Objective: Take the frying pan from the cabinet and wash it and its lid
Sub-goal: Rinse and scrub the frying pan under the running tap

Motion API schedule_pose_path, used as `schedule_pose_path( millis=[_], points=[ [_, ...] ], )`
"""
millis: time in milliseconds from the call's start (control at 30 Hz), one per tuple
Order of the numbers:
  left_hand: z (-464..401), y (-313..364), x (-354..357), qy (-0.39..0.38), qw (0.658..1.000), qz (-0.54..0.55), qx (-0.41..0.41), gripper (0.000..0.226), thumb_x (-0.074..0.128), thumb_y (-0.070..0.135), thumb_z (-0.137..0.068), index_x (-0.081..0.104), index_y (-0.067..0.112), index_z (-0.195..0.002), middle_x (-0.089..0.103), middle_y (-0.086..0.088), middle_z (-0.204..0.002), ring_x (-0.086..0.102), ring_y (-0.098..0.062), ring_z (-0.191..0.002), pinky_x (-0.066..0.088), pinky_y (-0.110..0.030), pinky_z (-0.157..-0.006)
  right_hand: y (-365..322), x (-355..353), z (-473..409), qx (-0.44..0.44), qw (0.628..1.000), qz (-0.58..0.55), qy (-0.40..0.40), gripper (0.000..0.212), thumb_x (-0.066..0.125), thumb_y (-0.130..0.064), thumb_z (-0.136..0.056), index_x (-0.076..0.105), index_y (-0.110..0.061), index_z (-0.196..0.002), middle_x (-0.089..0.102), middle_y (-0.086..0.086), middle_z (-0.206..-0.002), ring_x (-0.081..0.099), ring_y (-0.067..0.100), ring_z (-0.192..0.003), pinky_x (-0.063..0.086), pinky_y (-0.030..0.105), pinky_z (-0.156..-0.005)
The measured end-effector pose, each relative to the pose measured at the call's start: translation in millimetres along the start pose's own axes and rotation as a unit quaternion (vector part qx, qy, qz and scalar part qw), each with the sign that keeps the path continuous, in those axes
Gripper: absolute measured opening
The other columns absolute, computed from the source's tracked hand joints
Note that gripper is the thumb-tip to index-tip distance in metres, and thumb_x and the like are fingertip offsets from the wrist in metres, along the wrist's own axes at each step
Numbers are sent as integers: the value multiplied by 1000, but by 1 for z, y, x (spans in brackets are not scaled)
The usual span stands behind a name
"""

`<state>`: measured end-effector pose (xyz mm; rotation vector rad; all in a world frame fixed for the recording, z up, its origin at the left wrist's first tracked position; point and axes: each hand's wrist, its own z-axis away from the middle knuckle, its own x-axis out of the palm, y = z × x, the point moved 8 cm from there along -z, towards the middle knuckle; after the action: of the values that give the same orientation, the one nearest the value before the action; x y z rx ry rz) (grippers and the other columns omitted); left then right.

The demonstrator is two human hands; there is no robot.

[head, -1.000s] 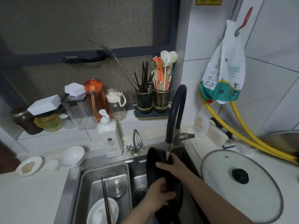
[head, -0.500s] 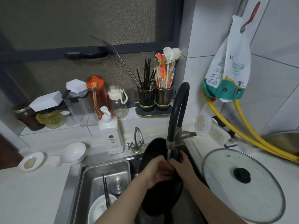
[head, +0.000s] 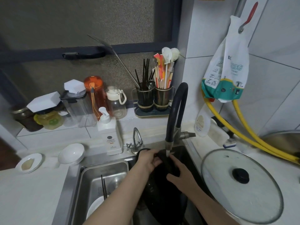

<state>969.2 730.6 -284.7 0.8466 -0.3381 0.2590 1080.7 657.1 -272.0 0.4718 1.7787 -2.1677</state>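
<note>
The black frying pan (head: 162,192) stands tilted on edge in the right basin of the sink, under the black faucet (head: 177,111), whose water runs onto it. My left hand (head: 148,161) grips the pan's upper left rim. My right hand (head: 180,174) lies flat against the pan's upper right side. The glass lid (head: 240,195) with a black knob rests on the counter to the right of the sink, apart from both hands. The lower part of the pan is hidden behind my forearms.
The left basin (head: 103,171) holds a white plate and dark chopsticks. A soap dispenser (head: 110,135) and a small tap (head: 136,142) stand behind the sink. A white bowl (head: 71,153) and a saucer (head: 30,162) sit at left. Yellow hoses (head: 243,130) run along the right wall.
My left hand has moved up from the pan's lower part to its upper left rim. The pan has turned under the water, and my right hand has slid down its right side.
</note>
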Motion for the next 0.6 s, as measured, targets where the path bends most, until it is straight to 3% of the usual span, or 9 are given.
schedule_pose_path(
  millis=[100, 133, 200, 267, 300, 400, 467, 600],
  points=[
    [5, -10, -5, 9, 1000, 7, -7, 21, 43, -9, -93, 53, 2, -78, 66, -12, -55, 64, -19, -35, 50, -25, -32, 8, 5, 3, 2, 999, 36, -13, 81, 73, -37, -64, 32, -48, -132, 47, -2, -125, 47, 14, -120, 38, 23, -102],
    [7, -11, -7, 10, 1000, 10, -8, 20, 43, -9, -93, 52, 3, -81, 65, -14, -65, 64, -18, -36, 51, -25, -33, 12, 6, 1, 2, 999, 46, -22, 86, 75, -40, -63, 31, -45, -137, 41, -2, -129, 41, 14, -124, 34, 30, -108],
    [10, -13, -11, 9, 1000, 18, -13, 19, 43, -9, -93, 53, 3, -82, 60, -16, -75, 65, -18, -37, 52, -25, -35, 13, 8, -1, 9, 998, 44, -41, 87, 78, -41, -67, 32, -38, -141, 36, -4, -131, 37, 11, -124, 32, 33, -111],
    [13, -14, -11, 5, 999, 25, -21, 21, 41, -8, -94, 55, 1, -80, 62, -16, -72, 65, -19, -37, 52, -25, -35, 11, 6, -6, 20, 998, 8, -54, 73, 77, -38, -72, 42, -35, -135, 45, -10, -125, 46, 5, -116, 40, 19, -100],
    [15, -15, -11, 2, 999, 27, -27, 23, 40, -8, -94, 55, 0, -79, 65, -15, -65, 65, -19, -36, 52, -25, -34, 8, 4, -8, 36, 997, -29, -58, 59, 75, -34, -75, 50, -34, -128, 53, -13, -118, 53, 2, -108, 43, 10, -88],
    [21, -20, -6, -10, 999, 23, -39, 25, 39, -6, -95, 56, -1, -77, 66, -11, -46, 65, -19, -36, 54, -27, -36, 7, -12, -18, 69, 991, -118, -10, 23, 69, -24, -83, 65, -27, -105, 68, -9, -95, 65, 11, -89, 45, 2, -59],
    [25, -23, 0, -23, 999, 17, -42, 24, 40, -6, -95, 57, -1, -78, 66, -9, -46, 65, -19, -37, 55, -27, -38, -2, -18, -24, 64, 990, -126, 11, 17, 65, -19, -86, 67, -23, -103, 67, -8, -88, 62, 5, -80, 44, 1, -55],
    [32, -30, 9, -42, 998, 0, -47, 23, 43, -2, -94, 59, 5, -80, 68, -5, -50, 66, -16, -39, 55, -23, -41, -11, -22, -34, 74, 990, -116, 22, 19, 64, -19, -86, 70, -11, -102, 69, 2, -88, 63, 10, -77, 46, 9, -62]
  ],
)
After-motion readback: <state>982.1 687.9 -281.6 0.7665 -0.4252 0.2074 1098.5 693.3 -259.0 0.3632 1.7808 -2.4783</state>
